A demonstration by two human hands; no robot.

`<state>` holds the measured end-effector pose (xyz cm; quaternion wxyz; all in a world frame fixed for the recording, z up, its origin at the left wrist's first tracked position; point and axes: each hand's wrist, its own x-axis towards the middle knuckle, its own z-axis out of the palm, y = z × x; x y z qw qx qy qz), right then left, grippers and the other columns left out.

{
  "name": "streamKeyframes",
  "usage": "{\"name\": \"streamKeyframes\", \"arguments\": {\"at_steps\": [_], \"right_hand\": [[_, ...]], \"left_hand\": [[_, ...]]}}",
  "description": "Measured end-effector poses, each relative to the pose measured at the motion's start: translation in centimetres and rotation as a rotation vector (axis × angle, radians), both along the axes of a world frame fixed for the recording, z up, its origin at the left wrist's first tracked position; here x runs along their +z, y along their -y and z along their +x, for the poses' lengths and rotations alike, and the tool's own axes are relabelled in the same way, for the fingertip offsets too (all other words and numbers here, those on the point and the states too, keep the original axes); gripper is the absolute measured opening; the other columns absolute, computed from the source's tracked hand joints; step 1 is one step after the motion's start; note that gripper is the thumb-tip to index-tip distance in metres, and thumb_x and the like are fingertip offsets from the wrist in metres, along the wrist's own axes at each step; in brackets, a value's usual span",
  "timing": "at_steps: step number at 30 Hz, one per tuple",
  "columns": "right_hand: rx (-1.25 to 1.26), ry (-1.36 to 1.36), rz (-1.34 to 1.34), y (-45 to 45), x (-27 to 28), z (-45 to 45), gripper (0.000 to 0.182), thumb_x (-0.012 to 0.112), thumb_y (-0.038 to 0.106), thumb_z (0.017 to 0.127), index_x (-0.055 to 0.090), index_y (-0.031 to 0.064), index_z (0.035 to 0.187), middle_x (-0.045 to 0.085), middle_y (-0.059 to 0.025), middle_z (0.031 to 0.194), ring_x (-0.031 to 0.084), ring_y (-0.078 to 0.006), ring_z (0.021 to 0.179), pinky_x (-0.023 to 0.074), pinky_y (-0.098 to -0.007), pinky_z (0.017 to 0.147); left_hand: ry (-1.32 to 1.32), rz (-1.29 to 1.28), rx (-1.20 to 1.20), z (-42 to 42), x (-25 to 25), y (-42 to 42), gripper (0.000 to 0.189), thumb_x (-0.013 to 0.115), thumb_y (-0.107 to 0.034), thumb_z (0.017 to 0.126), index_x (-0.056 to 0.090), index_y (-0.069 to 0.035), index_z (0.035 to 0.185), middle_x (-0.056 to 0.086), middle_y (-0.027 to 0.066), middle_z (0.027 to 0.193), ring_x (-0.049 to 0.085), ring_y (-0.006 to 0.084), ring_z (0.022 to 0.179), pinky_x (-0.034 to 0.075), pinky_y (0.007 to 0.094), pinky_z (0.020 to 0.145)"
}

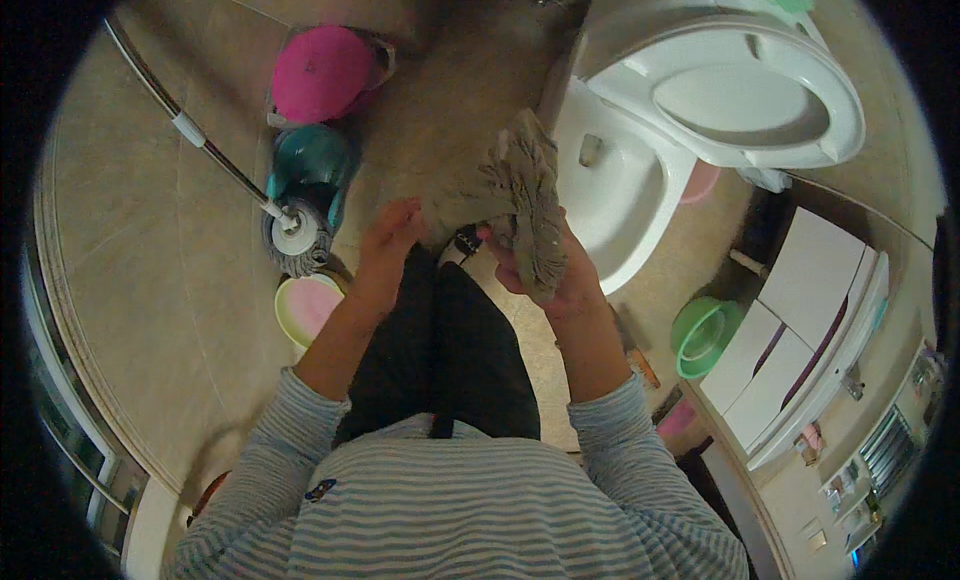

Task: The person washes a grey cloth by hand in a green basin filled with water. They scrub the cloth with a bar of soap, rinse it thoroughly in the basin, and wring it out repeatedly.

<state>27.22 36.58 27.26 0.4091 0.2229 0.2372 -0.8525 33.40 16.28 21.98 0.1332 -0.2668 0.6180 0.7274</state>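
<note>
A crumpled grey-brown cloth (pixel 534 205) is gripped in my right hand (pixel 574 265), with its folds standing above the fingers and hiding part of the palm. Beside it is the bowl of a white toilet (pixel 622 182), its seat raised. My left hand (pixel 390 238) is held out over my left leg, apart from the main bundle of cloth. Its fingers are bent and blurred, so I cannot tell whether they pinch anything. Between my hands, lower down, one dark shoe (pixel 463 244) shows on the floor.
On the left a mop (pixel 296 231) with a metal handle stands at a teal mop bucket (pixel 311 160). Near it are a pink basin (pixel 322 73) and a yellow-rimmed basin (pixel 307 306). A green basin (pixel 703 336) sits beside a white vanity cabinet (pixel 814 261) on the right.
</note>
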Motion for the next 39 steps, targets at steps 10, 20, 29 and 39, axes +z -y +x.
{"name": "streamKeyframes", "arguments": {"at_steps": [10,20,29,39], "right_hand": [[0.034,-0.263,0.051,-1.4,5.5,4.6,0.039,0.056,0.029,0.086,0.050,0.0047,0.115,0.059,-0.0160,0.103,0.059,-0.0171,0.082,0.0496,-0.0291,0.057],[0.486,0.016,-0.051,2.0,6.9,11.6,0.041,0.050,0.040,0.089,0.053,0.0031,0.108,0.061,-0.0059,0.095,0.061,-0.0175,0.079,0.0509,-0.0322,0.069],[1.016,0.006,0.064,-1.2,5.2,13.3,0.052,0.050,0.055,0.084,0.056,0.0052,0.099,0.061,-0.0079,0.091,0.061,-0.0199,0.076,0.0506,-0.0366,0.053],[1.220,-0.261,0.022,-4.7,1.7,20.2,0.052,0.043,0.039,0.092,0.040,0.0028,0.129,0.051,-0.0054,0.117,0.050,-0.0141,0.104,0.0419,-0.0287,0.087]], "left_hand": [[0.033,0.778,-0.009,0.2,9.2,-0.7,0.046,0.038,-0.038,0.093,0.041,-0.007,0.128,0.046,0.0056,0.128,0.040,0.0216,0.120,0.034,0.0379,0.098],[0.112,0.582,0.244,9.8,14.7,-1.8,0.039,0.051,-0.027,0.089,0.043,-0.007,0.121,0.051,0.0056,0.115,0.052,0.0177,0.103,0.045,0.0357,0.085],[-0.052,0.362,0.696,17.0,12.1,-9.1,0.020,0.051,-0.014,0.090,0.051,-0.004,0.107,0.058,0.0054,0.099,0.056,0.0144,0.091,0.048,0.0303,0.078],[0.036,0.343,1.352,29.7,9.8,-17.2,0.015,0.053,-0.013,0.089,0.054,-0.006,0.102,0.060,0.0042,0.095,0.058,0.0153,0.085,0.047,0.0316,0.077]]}}
